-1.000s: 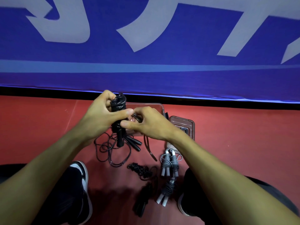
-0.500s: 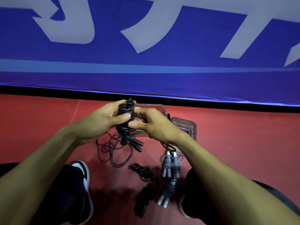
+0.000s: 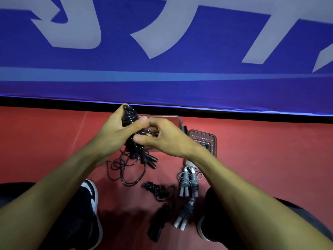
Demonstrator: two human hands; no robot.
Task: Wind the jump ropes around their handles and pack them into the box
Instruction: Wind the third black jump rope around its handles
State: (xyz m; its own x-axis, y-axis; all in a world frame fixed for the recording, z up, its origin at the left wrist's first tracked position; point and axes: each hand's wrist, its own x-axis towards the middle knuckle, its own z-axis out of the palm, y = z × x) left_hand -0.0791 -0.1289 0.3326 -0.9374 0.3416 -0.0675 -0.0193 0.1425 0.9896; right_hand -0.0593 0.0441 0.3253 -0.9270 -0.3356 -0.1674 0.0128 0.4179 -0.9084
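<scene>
Now the black rope is held up above the red floor, its coiled handles clamped in the left hand, loose cord trailing down. A strand is pinched by the right hand. Just behind, the clear box is seen. Nearer, two grey wound ropes are laid beside dark bundles.

left hand: fist closed | right hand: fingers pinching | touching
</scene>
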